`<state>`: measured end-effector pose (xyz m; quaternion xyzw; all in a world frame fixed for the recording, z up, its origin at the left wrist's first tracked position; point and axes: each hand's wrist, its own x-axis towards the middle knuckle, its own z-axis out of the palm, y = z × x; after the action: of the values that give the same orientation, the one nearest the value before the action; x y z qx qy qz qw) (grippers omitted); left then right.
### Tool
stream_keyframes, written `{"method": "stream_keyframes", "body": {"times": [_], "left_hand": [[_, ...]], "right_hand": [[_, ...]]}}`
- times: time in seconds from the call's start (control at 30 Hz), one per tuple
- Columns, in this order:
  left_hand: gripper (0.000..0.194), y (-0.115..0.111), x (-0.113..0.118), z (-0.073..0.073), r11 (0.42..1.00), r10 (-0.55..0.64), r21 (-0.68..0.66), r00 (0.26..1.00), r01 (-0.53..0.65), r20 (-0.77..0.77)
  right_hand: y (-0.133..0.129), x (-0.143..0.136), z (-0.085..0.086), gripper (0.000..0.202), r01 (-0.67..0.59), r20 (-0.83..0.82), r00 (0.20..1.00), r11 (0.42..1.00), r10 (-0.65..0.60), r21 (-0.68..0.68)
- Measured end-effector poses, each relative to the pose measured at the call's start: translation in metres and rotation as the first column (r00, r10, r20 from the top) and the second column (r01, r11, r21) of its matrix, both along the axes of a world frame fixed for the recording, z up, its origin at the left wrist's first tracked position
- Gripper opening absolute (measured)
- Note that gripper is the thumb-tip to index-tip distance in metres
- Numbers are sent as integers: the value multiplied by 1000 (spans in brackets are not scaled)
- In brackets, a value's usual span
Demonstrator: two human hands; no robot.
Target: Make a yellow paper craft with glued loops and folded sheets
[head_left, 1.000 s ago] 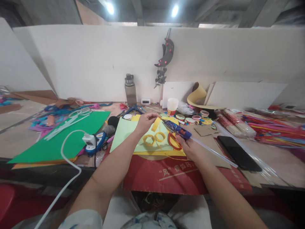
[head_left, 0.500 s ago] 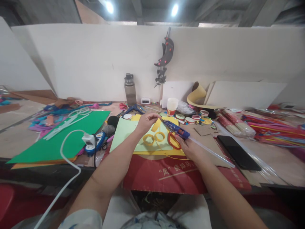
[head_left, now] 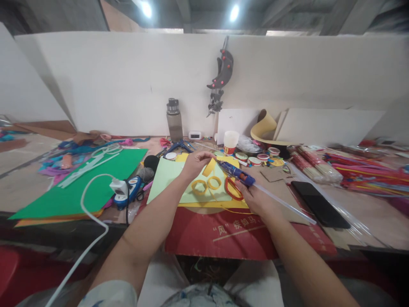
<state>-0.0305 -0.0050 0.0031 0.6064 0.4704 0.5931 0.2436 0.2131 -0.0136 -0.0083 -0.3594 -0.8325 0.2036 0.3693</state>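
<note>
My left hand [head_left: 197,165] pinches a yellow paper strip [head_left: 209,167] over the light green sheet. In my right hand [head_left: 251,196] is a blue glue gun [head_left: 235,172], its nozzle at the fingertips of my left hand; a long clear glue stick [head_left: 284,204] sticks out of its back. Two yellow paper rings, one [head_left: 199,187] beside the other [head_left: 214,183], are on the light green sheet [head_left: 169,177]. Red-handled scissors [head_left: 234,189] lie just left of my right hand.
A black phone [head_left: 319,204] and clear sticks are at the right. Green sheets [head_left: 96,187] and a power strip [head_left: 127,192] with a white cable occupy the left. Behind stand a bottle [head_left: 174,121] and a paper cup [head_left: 230,143]. A red board [head_left: 220,238] runs along the front edge.
</note>
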Motion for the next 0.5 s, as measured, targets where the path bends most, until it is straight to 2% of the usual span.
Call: {"method": "stream_keyframes", "body": {"times": [0.2, 0.5], "left_hand": [[12, -1, 0, 1, 1000, -13, -5, 1000, 13, 10], [28, -3, 2, 7, 994, -74, -61, 959, 94, 274]], "right_hand": [[0, 1, 1, 43, -3, -1, 1000, 1000, 3, -6], [1, 2, -2, 45, -8, -93, 996, 999, 4, -43]]}}
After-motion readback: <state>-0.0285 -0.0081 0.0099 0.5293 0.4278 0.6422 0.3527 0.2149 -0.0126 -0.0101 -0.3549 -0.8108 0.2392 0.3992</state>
